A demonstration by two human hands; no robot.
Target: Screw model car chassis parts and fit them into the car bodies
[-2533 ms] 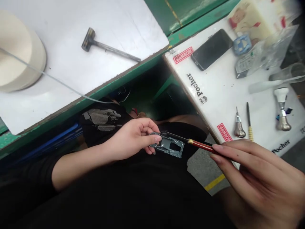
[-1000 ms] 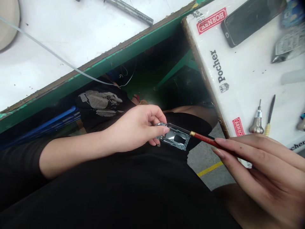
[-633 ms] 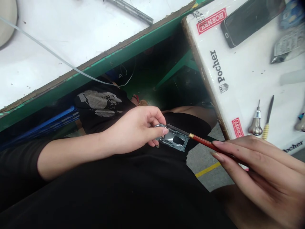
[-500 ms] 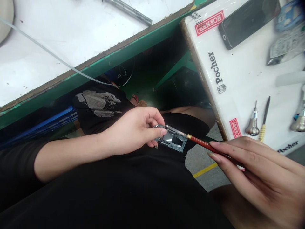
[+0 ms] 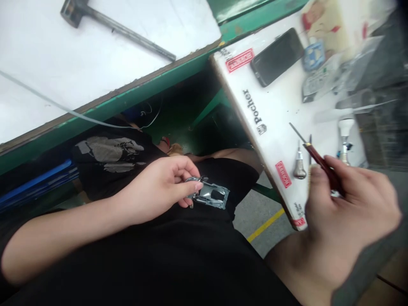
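My left hand pinches a small grey metallic model car body at its front end between thumb and fingers. The car body sits in a thin silvery frame and its underside is hidden. My right hand is well to the right of the car, over the end of a white board. It grips a red-handled tool with a thin metal needle tip pointing up and to the left, touching nothing.
The white Pocher-printed board holds a phone, a metal-handled awl, a blue part and clear plastic packaging. A metal hammer lies on a white-topped, green-edged bench. Floor with a yellow line shows below.
My right hand has drawn the red-handled tool away from the car body, moving it right and turning it, so its needle tip is now visible. The view has also shifted, showing more of the bench.
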